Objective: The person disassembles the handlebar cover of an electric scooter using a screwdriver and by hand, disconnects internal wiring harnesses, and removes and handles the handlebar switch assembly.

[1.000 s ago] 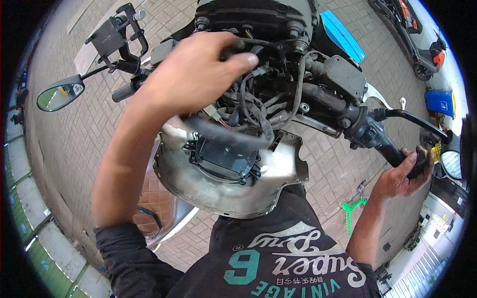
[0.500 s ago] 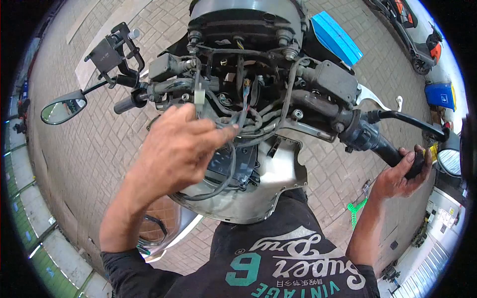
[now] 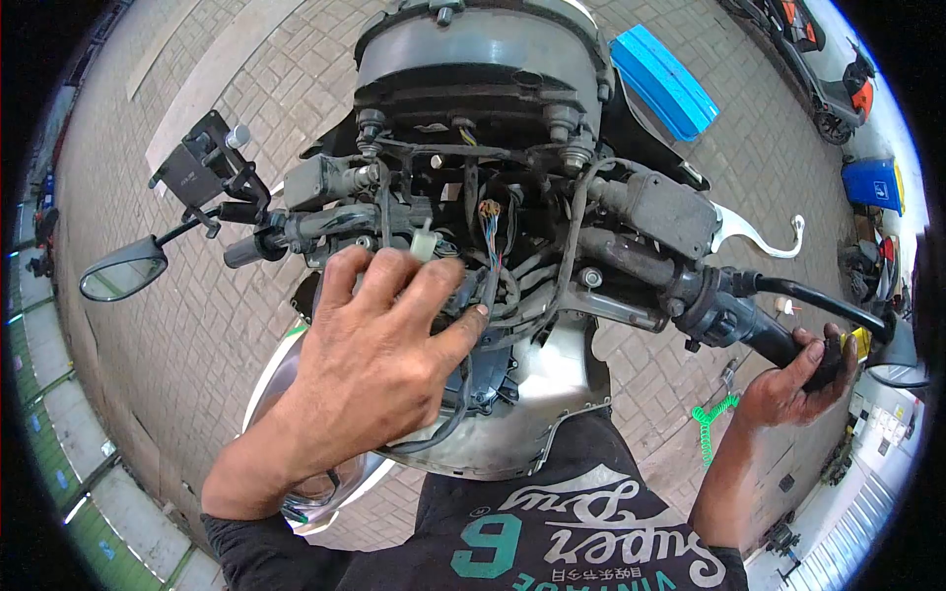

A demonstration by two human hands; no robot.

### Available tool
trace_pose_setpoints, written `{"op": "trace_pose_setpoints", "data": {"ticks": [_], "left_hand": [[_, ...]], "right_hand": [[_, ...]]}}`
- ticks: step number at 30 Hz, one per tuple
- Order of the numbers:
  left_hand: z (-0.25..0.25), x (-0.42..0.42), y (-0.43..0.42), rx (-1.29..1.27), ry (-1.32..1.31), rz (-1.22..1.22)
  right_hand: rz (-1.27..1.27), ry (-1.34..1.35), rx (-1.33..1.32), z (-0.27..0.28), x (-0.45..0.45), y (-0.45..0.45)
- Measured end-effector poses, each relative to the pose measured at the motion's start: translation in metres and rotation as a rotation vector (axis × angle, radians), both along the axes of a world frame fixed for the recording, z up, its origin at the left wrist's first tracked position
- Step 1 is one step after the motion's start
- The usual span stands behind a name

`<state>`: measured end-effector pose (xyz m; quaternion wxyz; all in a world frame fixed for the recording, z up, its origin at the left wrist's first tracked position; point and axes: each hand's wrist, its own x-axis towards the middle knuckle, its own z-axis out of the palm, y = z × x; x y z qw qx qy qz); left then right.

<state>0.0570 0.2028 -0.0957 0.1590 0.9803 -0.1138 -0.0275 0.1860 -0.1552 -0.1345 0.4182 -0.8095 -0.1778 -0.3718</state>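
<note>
In the middle, my left hand [image 3: 379,345] is closed over the exposed wiring of a scooter's handlebar area, knuckles up. A white plastic connector [image 3: 424,244] sticks out at its bent fingers, whose tips are hidden. The thumb lies against a dark sheathed cable [image 3: 488,291]. Just beyond stands an orange-brown multi-wire plug [image 3: 489,210] with coloured wires. On the right, my right hand [image 3: 798,384] wraps its fingers round the end of the black handlebar grip [image 3: 769,335]. A pale body cover [image 3: 552,369] sits below the wiring.
A mirror [image 3: 125,269] and a phone holder [image 3: 202,175] project at the left. The silver brake lever [image 3: 759,236] and a second mirror [image 3: 899,374] jut out right. A blue box [image 3: 665,84], a green coiled hose [image 3: 708,424] and a parked scooter [image 3: 838,103] stand or lie around.
The handlebar and wiring appear lower in view. My left hand has shifted slightly right with the white connector, its pointing finger now bent. My right hand stays on the grip.
</note>
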Motion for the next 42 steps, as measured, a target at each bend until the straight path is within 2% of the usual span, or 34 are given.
{"op": "trace_pose_setpoints", "data": {"ticks": [5,9,12,16,19,20,23,27,28,31,35,38,42], "left_hand": [[0.001,0.016,0.004,-0.111,0.113,-0.072],[-0.009,0.030,-0.007,-0.123,0.074,0.037],[-0.004,0.061,-0.012,-0.069,0.385,0.239],[-0.018,0.062,-0.012,-0.084,0.357,0.344],[-0.025,0.059,-0.013,-0.147,0.098,0.257],[-0.022,0.058,-0.012,-0.103,0.154,0.211],[-0.024,0.062,-0.006,-0.044,0.066,0.214],[-0.049,0.057,0.011,-0.296,-0.177,0.111],[-0.056,0.055,0.012,-0.456,-0.113,0.198],[-0.059,0.049,0.013,-0.630,-0.055,0.346],[-0.073,0.042,0.015,-0.664,-0.129,0.413],[-0.078,0.037,0.015,-0.758,-0.115,0.567],[-0.079,0.034,0.015,-0.819,-0.086,0.639]], "right_hand": [[0.023,-0.004,0.011,0.001,-0.001,-0.001],[0.038,0.012,0.034,0.000,0.001,-0.007],[0.032,-0.014,0.025,0.000,0.002,-0.004],[0.059,-0.032,0.033,-0.001,0.004,-0.007],[0.030,-0.024,0.052,-0.003,0.000,-0.005],[0.036,-0.024,0.069,-0.003,0.000,-0.002],[0.025,-0.002,0.092,-0.004,-0.002,-0.002],[0.036,-0.023,0.035,-0.004,0.000,-0.003],[0.044,-0.038,0.024,-0.005,0.001,-0.003],[-0.011,-0.034,0.035,-0.004,-0.001,0.002],[0.006,-0.031,-0.009,-0.002,-0.003,0.003],[-0.016,-0.024,0.014,-0.002,-0.002,0.004],[-0.011,-0.023,0.015,-0.003,-0.002,0.001]]}}
